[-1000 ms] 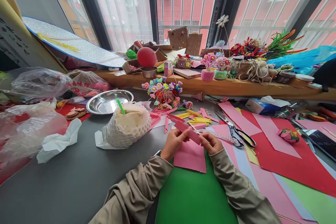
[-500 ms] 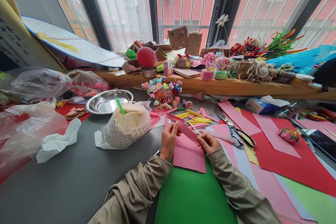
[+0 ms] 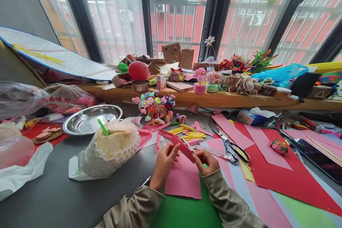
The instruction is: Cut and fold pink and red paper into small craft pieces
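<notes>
A narrow pink paper strip (image 3: 184,148) is stretched between both hands, slanting down to the right. My left hand (image 3: 166,162) pinches its left part between thumb and fingers. At the strip's right end, my right hand (image 3: 205,162) pinches it with the fingertips. Beneath the hands lies a pink paper rectangle (image 3: 183,183) on a green sheet (image 3: 184,213). Just beyond, yellow folded strips (image 3: 194,135) and pink ones lie in a loose pile. Large scissors (image 3: 228,142) with black handles rest to the right of my right hand, partly over a clear ruler (image 3: 215,152).
A wrapped coconut (image 3: 112,149) with a green straw stands at left, before a steel plate (image 3: 92,119). Red sheets (image 3: 272,171) and other coloured paper cover the right side, with a phone (image 3: 317,155). Craft flowers (image 3: 155,107) stand at the back below a crowded wooden ledge (image 3: 114,94).
The view has tilted up and shifted right, so things sit lower and further left. Both hands still hold the pink strip, which is now turned slightly to show a darker face.
</notes>
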{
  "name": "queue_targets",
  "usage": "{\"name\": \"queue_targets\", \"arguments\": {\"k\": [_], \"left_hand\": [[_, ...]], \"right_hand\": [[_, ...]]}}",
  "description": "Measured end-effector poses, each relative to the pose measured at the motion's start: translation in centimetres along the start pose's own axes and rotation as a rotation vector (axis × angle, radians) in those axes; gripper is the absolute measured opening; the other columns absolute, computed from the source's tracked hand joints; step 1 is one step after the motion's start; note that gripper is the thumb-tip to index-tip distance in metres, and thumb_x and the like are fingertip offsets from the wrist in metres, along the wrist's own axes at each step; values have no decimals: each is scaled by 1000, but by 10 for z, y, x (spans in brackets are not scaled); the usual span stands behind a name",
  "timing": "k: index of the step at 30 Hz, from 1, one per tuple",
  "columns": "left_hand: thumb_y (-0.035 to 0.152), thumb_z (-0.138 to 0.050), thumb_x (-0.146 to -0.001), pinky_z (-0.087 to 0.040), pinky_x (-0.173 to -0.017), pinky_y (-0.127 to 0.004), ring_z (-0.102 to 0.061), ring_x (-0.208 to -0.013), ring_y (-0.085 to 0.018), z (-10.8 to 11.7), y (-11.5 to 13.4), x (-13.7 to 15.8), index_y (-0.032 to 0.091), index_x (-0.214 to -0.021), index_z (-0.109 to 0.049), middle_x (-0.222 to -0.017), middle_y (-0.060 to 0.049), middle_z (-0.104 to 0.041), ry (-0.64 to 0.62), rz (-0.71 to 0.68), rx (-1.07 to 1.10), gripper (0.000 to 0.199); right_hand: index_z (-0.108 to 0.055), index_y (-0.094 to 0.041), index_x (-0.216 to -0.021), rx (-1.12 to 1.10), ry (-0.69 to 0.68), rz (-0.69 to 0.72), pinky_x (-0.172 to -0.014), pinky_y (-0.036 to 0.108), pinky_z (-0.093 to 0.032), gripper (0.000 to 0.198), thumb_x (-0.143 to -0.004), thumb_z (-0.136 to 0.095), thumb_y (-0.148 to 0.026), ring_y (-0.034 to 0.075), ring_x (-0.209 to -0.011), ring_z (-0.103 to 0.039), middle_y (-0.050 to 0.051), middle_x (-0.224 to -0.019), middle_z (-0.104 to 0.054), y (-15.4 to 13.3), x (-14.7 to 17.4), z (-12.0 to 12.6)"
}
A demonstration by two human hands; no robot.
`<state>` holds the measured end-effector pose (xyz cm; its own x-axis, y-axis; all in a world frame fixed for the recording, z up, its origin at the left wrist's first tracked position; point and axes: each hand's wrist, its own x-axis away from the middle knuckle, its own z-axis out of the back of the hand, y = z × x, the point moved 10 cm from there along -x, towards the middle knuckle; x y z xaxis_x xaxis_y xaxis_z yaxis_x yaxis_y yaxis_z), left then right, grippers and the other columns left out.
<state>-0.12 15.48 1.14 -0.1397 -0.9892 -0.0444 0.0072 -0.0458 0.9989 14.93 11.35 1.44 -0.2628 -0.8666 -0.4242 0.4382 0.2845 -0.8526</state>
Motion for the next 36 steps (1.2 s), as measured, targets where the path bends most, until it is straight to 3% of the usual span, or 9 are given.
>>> {"name": "queue_targets", "arguments": {"k": [5,8,12,17,23,26,31,36], "left_hand": [[43,-50,-66,-36,-45,-19,-44,-44,-7,-6,2,2,12,-73,-50,-52,2,-48,-46,33,-11,31],[43,-51,-65,-35,-43,-19,-44,-44,-8,-5,2,2,12,-73,-50,-53,2,-49,-42,39,-10,32],[42,-49,-67,-35,-44,-19,-44,-45,-8,-7,6,3,12,-74,-50,-55,1,-50,-66,17,-25,31],[40,-48,-68,-38,-46,-20,-45,-47,-8,-22,10,9,11,-81,-50,-56,1,-48,-205,-13,13,31],[38,-46,-70,-38,-48,-21,-45,-50,-8,-31,14,13,11,-88,-48,-59,0,-48,-277,-41,27,33],[36,-44,-71,-37,-49,-20,-44,-50,-8,-33,12,13,11,-87,-47,-58,1,-47,-320,-49,6,30],[33,-40,-71,-35,-49,-20,-43,-50,-8,-26,4,9,13,-71,-45,-58,2,-45,-261,-46,-1,21],[40,-42,-70,-30,-45,-19,-38,-49,-8,-25,-2,7,13,-60,-44,-53,3,-41,-230,-22,-132,29]], "right_hand": [[-50,-19,-58,163,-50,310,-39,21,-33,18,-70,-41,-28,9,-42,-39,0,-50,-47,-31,7,-10],[-51,-18,-59,204,-73,360,-41,22,-34,16,-71,-40,-24,10,-44,-41,1,-51,-48,-34,9,-13],[-52,-18,-61,171,-95,310,-43,22,-36,18,-71,-43,-29,10,-46,-43,1,-53,-50,-33,7,-12],[-55,-17,-64,82,-144,232,-45,21,-37,25,-71,-44,-39,9,-48,-45,1,-56,-54,-31,6,-12],[-53,-16,-65,-105,-206,16,-40,20,-36,29,-71,-43,-42,8,-42,-44,-1,-50,-52,-9,6,-17],[-53,-15,-63,-125,-216,-23,-39,19,-34,31,-72,-40,-42,8,-40,-42,-2,-46,-49,-4,6,-19],[-54,-15,-58,11,-185,18,-39,19,-30,34,-72,-37,-41,7,-40,-37,-2,-45,-45,-1,6,-15],[-52,-16,-54,1,-123,-37,-37,18,-30,32,-68,-43,-43,7,-38,-37,-3,-43,-45,2,6,-9]]}}
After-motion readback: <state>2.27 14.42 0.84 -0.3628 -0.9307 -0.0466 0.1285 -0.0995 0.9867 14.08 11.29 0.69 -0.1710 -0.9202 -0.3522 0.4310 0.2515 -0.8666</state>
